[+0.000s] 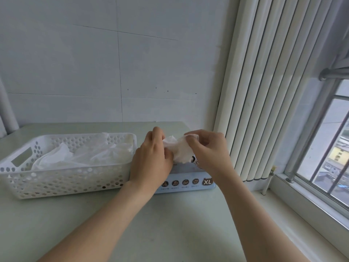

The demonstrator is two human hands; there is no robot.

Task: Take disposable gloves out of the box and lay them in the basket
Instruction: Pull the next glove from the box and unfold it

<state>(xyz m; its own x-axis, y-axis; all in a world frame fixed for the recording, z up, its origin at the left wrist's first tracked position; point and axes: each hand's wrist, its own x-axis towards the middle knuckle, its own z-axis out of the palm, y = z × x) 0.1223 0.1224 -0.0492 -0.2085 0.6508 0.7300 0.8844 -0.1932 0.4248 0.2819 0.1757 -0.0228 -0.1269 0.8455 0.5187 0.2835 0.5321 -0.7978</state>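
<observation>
On the pale green tabletop [170, 224], a flat light blue cardboard glove box [188, 183] marked XL, just right of a white perforated plastic basket [66, 183] — touching or a hair apart, hard to tell. Above the box's top, a crumpled translucent white disposable glove [179, 150], pinched from both sides: left hand [151, 159] curled round its left edge, right hand [207, 148] gripping its upper right with thumb and bent fingers. Lower end of the glove down at the box's opening, partly hidden behind the hands. Inside the basket, a loose heap of thin translucent gloves [85, 154], bunched toward the right end. At far right, white vertical blinds [264, 91] beside a barred window [330, 148].
</observation>
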